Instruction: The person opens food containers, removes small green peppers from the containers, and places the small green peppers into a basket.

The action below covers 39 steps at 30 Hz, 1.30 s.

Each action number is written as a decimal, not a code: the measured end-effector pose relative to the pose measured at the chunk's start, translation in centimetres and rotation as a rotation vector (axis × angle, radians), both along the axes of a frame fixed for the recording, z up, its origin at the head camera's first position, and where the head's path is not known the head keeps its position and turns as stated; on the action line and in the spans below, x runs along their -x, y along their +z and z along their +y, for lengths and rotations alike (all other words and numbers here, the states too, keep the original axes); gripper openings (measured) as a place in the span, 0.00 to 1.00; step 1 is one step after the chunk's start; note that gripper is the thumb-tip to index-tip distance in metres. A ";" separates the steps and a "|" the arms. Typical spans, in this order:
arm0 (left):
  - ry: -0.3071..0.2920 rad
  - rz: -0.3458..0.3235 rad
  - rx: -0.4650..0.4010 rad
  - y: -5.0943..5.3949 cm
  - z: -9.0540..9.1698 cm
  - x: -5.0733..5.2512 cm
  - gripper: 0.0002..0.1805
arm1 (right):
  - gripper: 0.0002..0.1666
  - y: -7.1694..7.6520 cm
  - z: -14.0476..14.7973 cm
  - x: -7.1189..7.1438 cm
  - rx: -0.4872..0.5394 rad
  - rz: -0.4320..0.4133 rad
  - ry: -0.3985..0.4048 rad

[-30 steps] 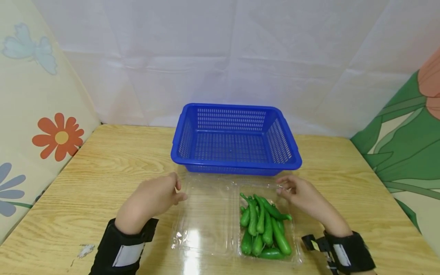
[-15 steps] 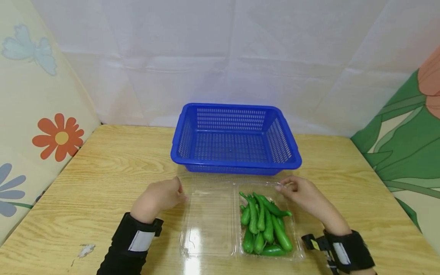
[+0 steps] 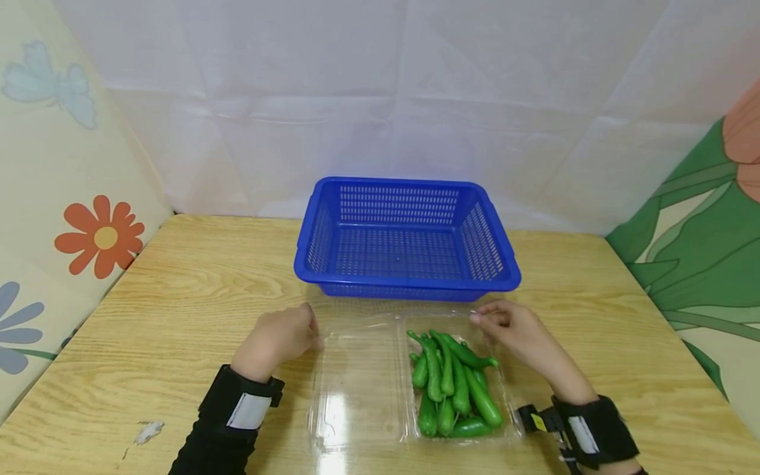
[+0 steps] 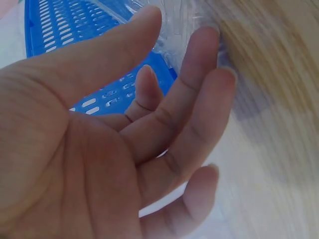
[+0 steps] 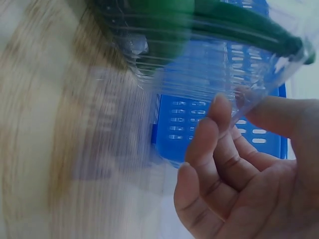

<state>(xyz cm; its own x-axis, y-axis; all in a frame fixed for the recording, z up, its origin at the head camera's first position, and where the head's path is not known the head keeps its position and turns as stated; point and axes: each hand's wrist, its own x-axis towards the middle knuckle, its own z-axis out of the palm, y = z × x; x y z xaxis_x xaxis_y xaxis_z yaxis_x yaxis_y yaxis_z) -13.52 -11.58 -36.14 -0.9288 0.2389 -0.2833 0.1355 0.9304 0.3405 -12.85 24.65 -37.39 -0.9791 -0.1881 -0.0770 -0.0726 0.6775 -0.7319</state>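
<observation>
A clear plastic clamshell container [image 3: 362, 389] lies opened out on the table, its lid half on the left. Several green chili peppers [image 3: 454, 386] are piled in its right half. My left hand [image 3: 279, 340] holds the lid's left edge near the far corner; in the left wrist view the plastic runs between thumb and fingers. My right hand [image 3: 519, 333] pinches the rim at the far right corner between thumb and finger, seen in the right wrist view, where the container is tilted above the table.
A blue plastic basket [image 3: 406, 285] with slotted walls stands just behind the container, with nothing visible inside. The wooden table [image 3: 208, 284] ends at a white cloth [image 3: 392, 119] at the back. Printed flower panels [image 3: 105, 236] flank it.
My left hand has moved right to the lid's edge. The right hand keeps its hold at the corner, and the container with the peppers has shifted slightly left.
</observation>
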 end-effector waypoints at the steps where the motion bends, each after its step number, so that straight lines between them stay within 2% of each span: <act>1: -0.003 0.002 0.000 -0.1 0.0 0.0 0.10 | 0.25 0.0 0.0 0.0 0.003 0.000 -0.002; 9: -0.032 0.031 0.028 -0.7 0.2 0.1 0.13 | 0.24 -0.1 -0.3 0.1 0.039 -0.010 0.005; 18: 0.014 0.108 0.070 -0.5 -0.2 0.1 0.12 | 0.23 -0.2 -0.7 0.0 0.074 -0.012 0.037; 23: 0.022 0.111 0.094 -0.5 -0.1 0.2 0.12 | 0.26 -0.1 -0.8 0.1 0.068 -0.028 0.040; 27: 0.028 0.117 0.102 -0.3 -0.1 0.2 0.13 | 0.27 -0.2 -0.7 0.1 0.048 -0.003 0.065; 32: 0.040 0.130 0.101 0.1 -0.4 0.2 0.12 | 0.29 -0.2 -1.0 -0.1 0.079 0.000 0.099; 39: 0.042 0.136 0.145 0.4 -0.6 0.0 0.22 | 0.29 -0.3 -1.1 -0.1 0.093 0.018 0.105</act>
